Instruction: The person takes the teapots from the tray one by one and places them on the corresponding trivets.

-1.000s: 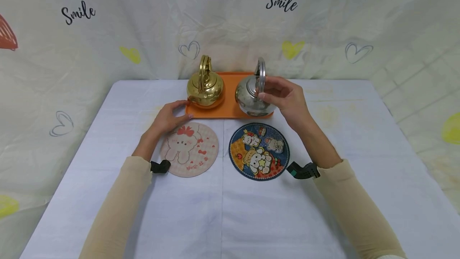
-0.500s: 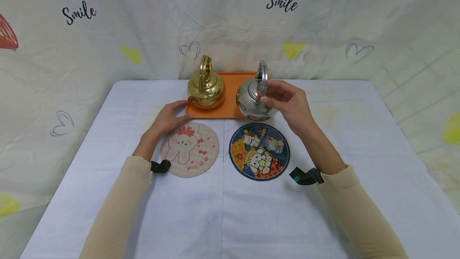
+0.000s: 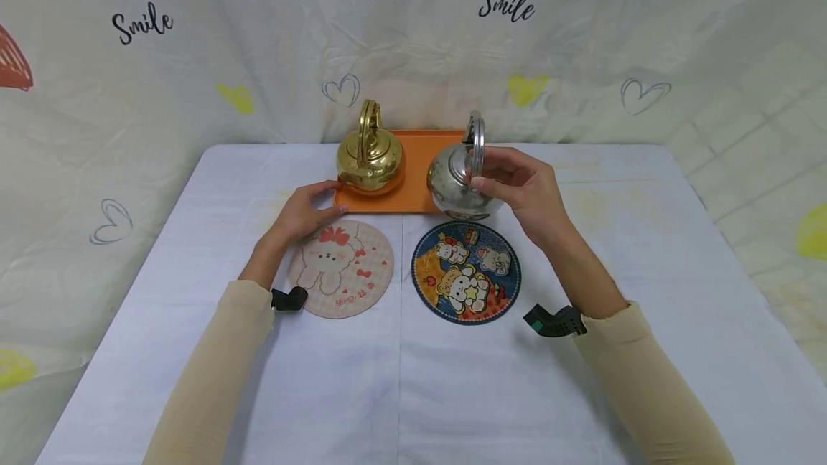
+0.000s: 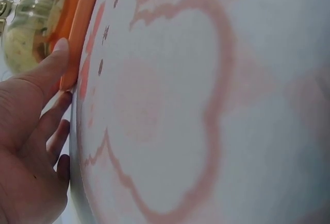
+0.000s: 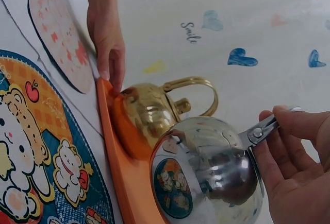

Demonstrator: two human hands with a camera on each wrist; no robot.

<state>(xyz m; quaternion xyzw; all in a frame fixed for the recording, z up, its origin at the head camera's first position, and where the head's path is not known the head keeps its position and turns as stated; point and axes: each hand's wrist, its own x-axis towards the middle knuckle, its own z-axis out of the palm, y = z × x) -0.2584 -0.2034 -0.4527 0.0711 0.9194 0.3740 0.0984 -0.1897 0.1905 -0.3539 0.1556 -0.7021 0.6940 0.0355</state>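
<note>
My right hand holds a silver kettle by its arched handle, thumb on the near side and fingers behind. The kettle tilts, its base over the front edge of the orange tray near the dark blue mat. In the right wrist view, its shiny body reflects that mat. My left hand pinches the tray's near left corner, the thumb on the rim and a forefinger beside it. A gold kettle stands upright on the tray's left part, close to that hand.
In front of the tray lie two round mats: a pink rabbit mat at left and a dark blue cartoon mat at right. A white cloth covers the table; a printed curtain hangs behind.
My right hand has brought the silver kettle slightly toward me and to the right, off the tray's right part. The left hand and the gold kettle have stayed in place.
</note>
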